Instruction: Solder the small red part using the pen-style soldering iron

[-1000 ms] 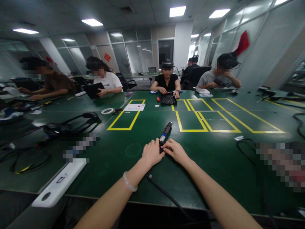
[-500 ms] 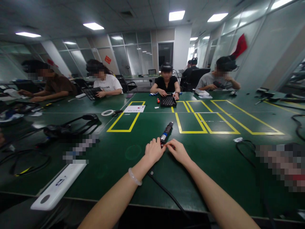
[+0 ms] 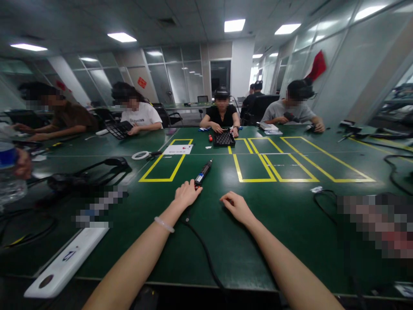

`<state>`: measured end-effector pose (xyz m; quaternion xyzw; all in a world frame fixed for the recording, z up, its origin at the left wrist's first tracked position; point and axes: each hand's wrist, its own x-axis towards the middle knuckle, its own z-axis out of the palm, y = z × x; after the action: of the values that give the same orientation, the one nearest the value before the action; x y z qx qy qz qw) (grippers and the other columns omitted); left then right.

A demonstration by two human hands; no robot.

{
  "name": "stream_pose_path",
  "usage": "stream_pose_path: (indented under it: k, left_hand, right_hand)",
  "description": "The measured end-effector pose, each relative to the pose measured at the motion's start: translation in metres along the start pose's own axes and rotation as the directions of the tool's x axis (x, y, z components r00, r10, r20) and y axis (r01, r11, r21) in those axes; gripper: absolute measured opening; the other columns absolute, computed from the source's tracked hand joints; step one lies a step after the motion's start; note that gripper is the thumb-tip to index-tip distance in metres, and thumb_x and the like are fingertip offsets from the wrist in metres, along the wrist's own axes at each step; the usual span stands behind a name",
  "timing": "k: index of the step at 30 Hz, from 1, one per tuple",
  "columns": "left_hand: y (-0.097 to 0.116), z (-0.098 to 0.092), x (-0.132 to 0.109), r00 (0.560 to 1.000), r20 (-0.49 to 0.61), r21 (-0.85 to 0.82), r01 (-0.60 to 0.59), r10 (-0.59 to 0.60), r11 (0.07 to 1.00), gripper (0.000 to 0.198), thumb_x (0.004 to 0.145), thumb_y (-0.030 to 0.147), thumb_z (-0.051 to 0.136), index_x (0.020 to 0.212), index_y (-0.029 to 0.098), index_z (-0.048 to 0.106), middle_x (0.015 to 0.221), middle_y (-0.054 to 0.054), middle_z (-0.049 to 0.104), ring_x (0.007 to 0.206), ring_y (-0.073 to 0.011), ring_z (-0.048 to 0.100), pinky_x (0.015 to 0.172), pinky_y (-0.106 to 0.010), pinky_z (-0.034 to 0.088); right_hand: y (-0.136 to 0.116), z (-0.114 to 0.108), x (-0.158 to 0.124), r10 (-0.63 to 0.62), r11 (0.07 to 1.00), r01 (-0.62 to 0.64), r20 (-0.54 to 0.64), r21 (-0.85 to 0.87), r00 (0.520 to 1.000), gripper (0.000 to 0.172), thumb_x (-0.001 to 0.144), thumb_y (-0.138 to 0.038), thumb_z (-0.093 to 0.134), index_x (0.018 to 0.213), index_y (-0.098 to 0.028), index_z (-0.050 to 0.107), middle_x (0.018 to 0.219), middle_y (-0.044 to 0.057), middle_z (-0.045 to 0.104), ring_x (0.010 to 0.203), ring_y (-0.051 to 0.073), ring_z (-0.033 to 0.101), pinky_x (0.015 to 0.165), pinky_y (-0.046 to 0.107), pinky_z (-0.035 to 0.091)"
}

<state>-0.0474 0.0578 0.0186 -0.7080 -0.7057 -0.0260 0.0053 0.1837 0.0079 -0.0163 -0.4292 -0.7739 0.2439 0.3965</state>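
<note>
My left hand (image 3: 187, 193) is closed round the rear end of a slim black electric screwdriver (image 3: 203, 173) with a blue-and-silver band. The tool points away from me and to the right, low over the green table, its thin metal tip showing. A black cord (image 3: 206, 249) runs from under my left wrist to the table's front edge. My right hand (image 3: 238, 207) rests to the right of the tool, apart from it, with fingers curled and fingertips pinched together. Whatever may be between those fingertips is too small to make out.
The green table (image 3: 200, 262) bears yellow tape rectangles (image 3: 258, 180). A white bar-shaped case (image 3: 69, 260) and a black headset-like device (image 3: 93, 172) lie left. Opposite, a person handles a black tray (image 3: 224, 138). A hand (image 3: 23, 163) with a water bottle (image 3: 8, 172) enters at left.
My left hand has moved left with the screwdriver, and my right hand has come away from it. A person's hand with a bottle has appeared at the left edge.
</note>
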Motion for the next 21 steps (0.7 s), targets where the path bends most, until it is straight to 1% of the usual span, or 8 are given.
stream_pose_path:
  k: [3,6,9,13,17,19,21]
  left_hand:
    - [-0.03,-0.002,0.004,0.998,0.033,0.002,0.046,-0.046,0.999,0.061,0.085,0.064,0.026,0.12,0.018,0.046,0.11,-0.016,0.058,0.101,-0.0317,0.058,0.08,-0.043,0.044]
    - [-0.058,-0.002,0.006,0.995,0.043,0.006,0.094,-0.094,0.996,0.064,0.084,0.065,0.025,0.121,0.017,0.046,0.112,-0.017,0.058,0.103,-0.0332,0.057,0.081,-0.045,0.044]
    - [-0.082,-0.003,0.006,0.989,0.045,0.023,0.139,-0.14,0.99,0.066,0.084,0.065,0.024,0.123,0.016,0.046,0.113,-0.018,0.057,0.103,-0.0348,0.057,0.08,-0.047,0.045]
    - [-0.108,-0.005,0.004,0.983,0.054,0.038,0.171,-0.173,0.984,0.067,0.084,0.065,0.022,0.126,0.017,0.044,0.113,-0.019,0.057,0.102,-0.0344,0.057,0.081,-0.046,0.044]
    - [-0.125,-0.005,0.001,0.977,0.052,0.048,0.203,-0.205,0.978,0.067,0.085,0.064,0.021,0.129,0.017,0.043,0.112,-0.018,0.057,0.1,-0.0336,0.057,0.08,-0.046,0.044]
    - [-0.125,-0.005,-0.003,0.979,-0.011,0.084,0.204,-0.204,0.975,0.064,0.086,0.062,0.024,0.126,0.016,0.046,0.112,-0.019,0.055,0.101,-0.0339,0.056,0.078,-0.045,0.045]
    - [-0.12,-0.005,-0.009,0.977,-0.12,0.139,0.19,-0.174,0.972,0.059,0.086,0.058,0.03,0.122,0.015,0.049,0.114,-0.019,0.052,0.103,-0.0341,0.053,0.077,-0.043,0.045]
  right_hand:
    - [-0.001,0.0,0.0,0.002,1.0,-0.002,-0.001,-0.005,1.0,0.015,0.085,-0.015,0.052,0.088,-0.017,0.067,0.08,0.002,0.059,0.069,0.013,0.054,0.064,0.024,0.04]
    - [0.0,0.0,-0.001,0.001,1.0,-0.001,0.005,-0.009,1.0,0.015,0.086,-0.016,0.052,0.088,-0.018,0.067,0.079,0.002,0.059,0.068,0.013,0.053,0.064,0.024,0.039]
    - [0.002,0.0,-0.002,0.003,1.0,-0.003,0.02,-0.017,1.0,0.015,0.086,-0.016,0.052,0.088,-0.018,0.067,0.078,0.002,0.058,0.067,0.013,0.053,0.063,0.024,0.039]
    - [0.003,0.0,-0.002,0.014,0.999,-0.013,0.037,-0.03,0.999,0.015,0.086,-0.016,0.052,0.087,-0.018,0.067,0.079,0.002,0.059,0.067,0.013,0.053,0.064,0.024,0.039]
    - [0.002,0.0,-0.002,0.013,0.999,-0.012,0.039,-0.03,0.999,0.015,0.086,-0.016,0.052,0.088,-0.018,0.067,0.08,0.002,0.06,0.068,0.013,0.054,0.064,0.024,0.04]
    - [0.001,0.0,-0.001,0.014,0.999,-0.012,0.041,-0.035,0.999,0.015,0.086,-0.016,0.052,0.088,-0.018,0.067,0.08,0.002,0.06,0.068,0.013,0.054,0.065,0.024,0.04]
    - [0.0,0.0,-0.002,0.016,0.999,-0.014,0.043,-0.04,0.999,0.015,0.086,-0.016,0.052,0.088,-0.018,0.067,0.08,0.003,0.06,0.068,0.013,0.054,0.065,0.024,0.04]
